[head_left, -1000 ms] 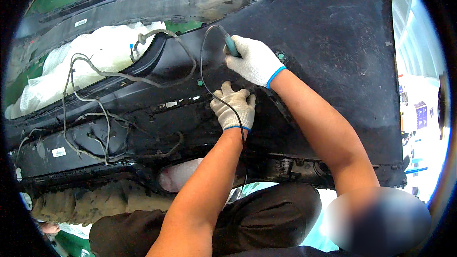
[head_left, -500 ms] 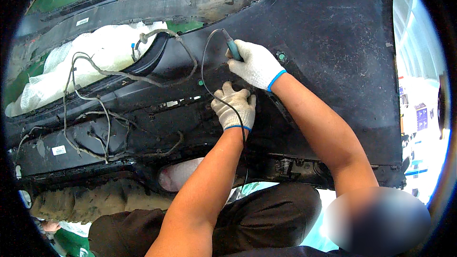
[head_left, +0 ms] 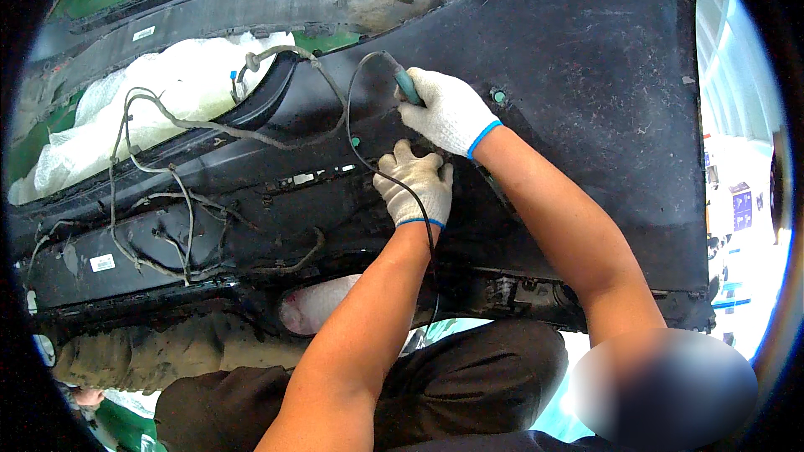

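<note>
A large black car bumper [head_left: 586,151] lies spread before me, its inner side seemingly up. My right hand [head_left: 445,113], in a white knit glove with a blue cuff, is closed round a green-handled corded tool [head_left: 407,85]. The tool's working tip is hidden below the hand. From the handle's top a thin black cord [head_left: 348,117] loops left, then passes over my left wrist. My left hand [head_left: 412,184], gloved alike, presses on the bumper just below and left of the right one, fingers bent and apart. Whatever lies under its fingertips is hidden.
A grey wiring harness [head_left: 193,127] trails over the bumper's left part. White foam wrap [head_left: 159,92] shows through an opening, and another dark bumper [head_left: 251,12] lies beyond. Green round plugs [head_left: 499,97] dot the panel. A co-worker's hand [head_left: 86,397] appears at lower left.
Both hands keep nearly the same place and hold. The cord's loop by the tool has shifted slightly left, and the whole view has moved a little.
</note>
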Available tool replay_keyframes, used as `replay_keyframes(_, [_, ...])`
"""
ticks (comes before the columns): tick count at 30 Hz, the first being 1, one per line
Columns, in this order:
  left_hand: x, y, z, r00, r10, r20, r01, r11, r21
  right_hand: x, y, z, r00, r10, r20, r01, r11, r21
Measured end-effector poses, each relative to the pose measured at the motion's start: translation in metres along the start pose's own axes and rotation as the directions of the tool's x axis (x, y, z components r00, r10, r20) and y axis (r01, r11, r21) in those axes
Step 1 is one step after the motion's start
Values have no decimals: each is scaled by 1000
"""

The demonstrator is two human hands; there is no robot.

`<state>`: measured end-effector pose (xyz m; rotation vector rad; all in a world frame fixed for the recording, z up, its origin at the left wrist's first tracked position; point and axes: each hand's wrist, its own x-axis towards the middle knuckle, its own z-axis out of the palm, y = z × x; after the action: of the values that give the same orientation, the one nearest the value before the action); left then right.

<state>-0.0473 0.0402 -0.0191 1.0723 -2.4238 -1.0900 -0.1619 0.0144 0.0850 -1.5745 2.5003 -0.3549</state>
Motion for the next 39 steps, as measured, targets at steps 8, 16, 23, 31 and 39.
replay_keyframes(8, [1,-2,5,1000,-6,3,6,1000,-10,1,10,-1,999,-20,-51,22,999,38])
replay_keyframes(16, [2,-1,4,1000,-10,28,10,1000,-2,2,5,-1,1000,11,-11,-11,1000,24])
replay_keyframes(23, [2,-1,2,999,-23,43,23,1000,2,-3,1,-9,1000,-14,-27,17,996,90])
replay_keyframes(31, [1,-2,7,1000,-16,8,16,1000,-16,-8,5,-8,1000,16,-13,-15,996,89])
replay_keyframes(39, [0,-3,8,998,23,-56,-23,1000,4,-6,-2,-7,1000,8,8,-8,999,50])
